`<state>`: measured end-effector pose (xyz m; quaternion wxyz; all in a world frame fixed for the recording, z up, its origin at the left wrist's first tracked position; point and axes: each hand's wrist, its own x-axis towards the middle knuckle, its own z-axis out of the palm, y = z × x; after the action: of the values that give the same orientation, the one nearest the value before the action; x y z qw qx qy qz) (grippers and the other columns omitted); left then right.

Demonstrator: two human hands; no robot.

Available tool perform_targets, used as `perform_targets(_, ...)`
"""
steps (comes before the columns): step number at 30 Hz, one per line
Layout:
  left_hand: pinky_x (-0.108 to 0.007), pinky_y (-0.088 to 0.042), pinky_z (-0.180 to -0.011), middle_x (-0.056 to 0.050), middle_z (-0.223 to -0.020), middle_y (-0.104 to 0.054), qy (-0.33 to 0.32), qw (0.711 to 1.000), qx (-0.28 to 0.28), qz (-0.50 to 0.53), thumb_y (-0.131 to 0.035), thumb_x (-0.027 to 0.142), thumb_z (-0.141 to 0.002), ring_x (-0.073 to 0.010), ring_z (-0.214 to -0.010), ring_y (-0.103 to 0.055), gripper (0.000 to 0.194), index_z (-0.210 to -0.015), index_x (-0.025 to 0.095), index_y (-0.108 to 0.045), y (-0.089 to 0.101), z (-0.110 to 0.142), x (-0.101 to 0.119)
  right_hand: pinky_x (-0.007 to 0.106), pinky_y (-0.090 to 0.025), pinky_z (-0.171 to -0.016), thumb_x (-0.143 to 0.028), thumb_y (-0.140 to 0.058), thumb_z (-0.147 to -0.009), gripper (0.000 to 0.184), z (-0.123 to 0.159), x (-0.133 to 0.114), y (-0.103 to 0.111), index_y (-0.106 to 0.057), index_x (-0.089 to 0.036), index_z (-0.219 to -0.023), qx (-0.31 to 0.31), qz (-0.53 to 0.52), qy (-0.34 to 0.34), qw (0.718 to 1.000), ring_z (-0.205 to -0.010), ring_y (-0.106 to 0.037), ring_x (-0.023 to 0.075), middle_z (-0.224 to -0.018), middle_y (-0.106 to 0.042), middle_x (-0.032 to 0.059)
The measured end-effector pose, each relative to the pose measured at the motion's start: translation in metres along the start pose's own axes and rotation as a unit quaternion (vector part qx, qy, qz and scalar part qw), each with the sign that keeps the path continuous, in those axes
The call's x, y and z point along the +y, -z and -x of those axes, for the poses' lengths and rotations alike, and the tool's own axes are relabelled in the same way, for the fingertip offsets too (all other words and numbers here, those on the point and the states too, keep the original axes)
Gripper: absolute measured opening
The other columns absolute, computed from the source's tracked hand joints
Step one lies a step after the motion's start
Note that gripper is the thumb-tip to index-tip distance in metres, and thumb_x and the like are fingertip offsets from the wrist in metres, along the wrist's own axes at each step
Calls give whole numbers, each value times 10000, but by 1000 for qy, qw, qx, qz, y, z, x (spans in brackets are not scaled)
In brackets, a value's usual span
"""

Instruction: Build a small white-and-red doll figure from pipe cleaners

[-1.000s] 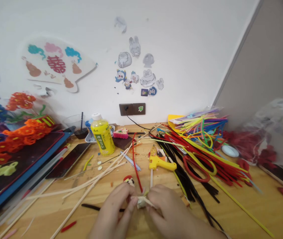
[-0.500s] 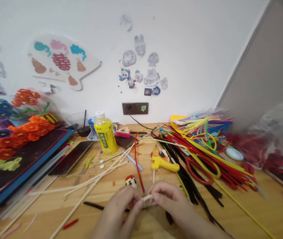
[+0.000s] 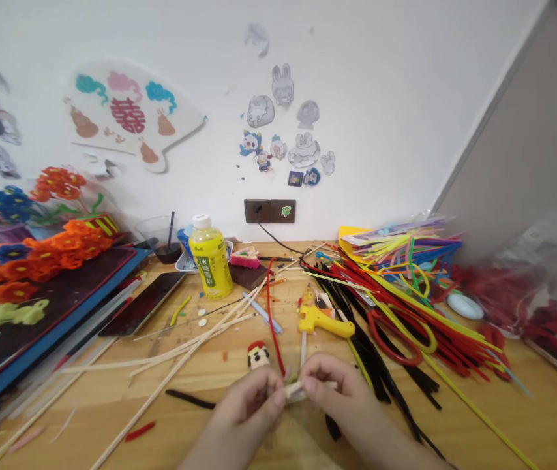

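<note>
A short cream pipe cleaner piece [image 3: 295,393] runs between my hands near the table's front edge. My left hand [image 3: 254,408] pinches one end of it between thumb and fingers. My right hand [image 3: 340,395] grips it a little further right, and a pale end pokes out past those fingers. Just beyond the left fingers sits a small cream figure head [image 3: 257,356] with a red top and black spots. A red pipe cleaner [image 3: 273,320] points down toward my hands. Behind the right hand lies a yellow glue gun [image 3: 325,321] with a glue stick in it.
Long cream pipe cleaners [image 3: 200,339] cross the left middle. A yellow drink bottle [image 3: 210,261] stands beyond them, near a dark phone [image 3: 144,303]. Red-handled scissors [image 3: 396,346] and bundled red pipe cleaners [image 3: 454,339] spread over the right side. Orange flowers [image 3: 58,251] rest on the left.
The cream piece now reaches further right, past my right fingers. My hands stay close together, and the view has shifted slightly.
</note>
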<state>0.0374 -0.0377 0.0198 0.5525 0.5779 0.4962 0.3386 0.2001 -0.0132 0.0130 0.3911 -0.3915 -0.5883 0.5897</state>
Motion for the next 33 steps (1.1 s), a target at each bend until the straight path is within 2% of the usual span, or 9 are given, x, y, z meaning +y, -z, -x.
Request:
perform_targets(4,-235,-271,-526,53,-568,-348,-16,996,-58,-62,-442,664,-728,-117,-558,-329,486,-570,210,-371,-7,6,0,229,-342,-562,-473,-533,-778,333,3,0,0,-544,-167,-648,2,121,78,990,-593,-445,126,-600,-480,-13)
perform_targets(7,-240,-283,-541,42,-576,-366,-26,996,-39,-71,-433,626,-757,-125,-573,-351,463,-564,208,-381,-9,9,3,242,-359,-603,-437,-495,-815,316,6,0,-1,-537,-172,-648,19,146,112,983,-625,-475,136,-628,-504,-1)
perform_targets(11,-239,-305,-555,36,-591,-397,-15,999,8,-33,-456,639,-739,-131,-585,-380,468,-595,195,-439,-5,6,4,233,-372,-590,-476,-428,-847,387,5,0,-2,-527,-178,-622,8,7,51,999,-594,-476,127,-589,-508,-3)
perform_targets(15,-225,-297,-527,45,-576,-396,-23,999,25,-1,-480,654,-723,-118,-555,-360,483,-601,187,-464,-2,2,0,212,-373,-574,-449,-611,-745,300,1,1,-1,-561,-169,-652,-23,-129,-55,990,-573,-484,108,-588,-546,-12)
perform_targets(18,-215,-301,-504,50,-562,-400,-20,999,26,20,-497,660,-707,-109,-532,-357,488,-608,183,-479,-3,1,-3,211,-384,-590,-449,-690,-683,304,0,-1,-1,-581,-166,-658,-24,-135,-49,989,-586,-483,102,-599,-545,-20)
perform_targets(21,-214,-341,-526,39,-585,-449,-31,997,67,21,-538,617,-706,-120,-559,-413,443,-646,178,-525,-3,0,-1,214,-390,-597,-457,-722,-649,317,1,-4,0,-596,-166,-645,-12,-114,-31,993,-597,-477,103,-599,-524,-29)
perform_targets(25,-233,-381,-592,7,-634,-525,-52,992,108,-36,-578,515,-720,-149,-632,-485,347,-646,176,-571,0,0,2,213,-390,-577,-465,-714,-661,322,2,-4,0,-595,-166,-646,-15,-110,-35,993,-577,-466,98,-584,-508,-33)
perform_targets(28,-226,-358,-549,24,-582,-473,-52,993,84,-64,-545,508,-751,-130,-577,-439,369,-589,177,-537,0,0,-1,216,-395,-585,-461,-706,-679,316,4,-3,0,-597,-165,-660,-21,-124,-33,991,-580,-469,97,-590,-512,-30)
perform_targets(33,-215,-337,-512,32,-559,-446,-48,998,39,-34,-489,571,-770,-116,-541,-407,431,-581,184,-484,-3,2,-4,234,-419,-619,-473,-719,-660,320,5,-2,-1,-608,-173,-679,-33,-114,-24,993,-624,-498,114,-630,-539,-15)
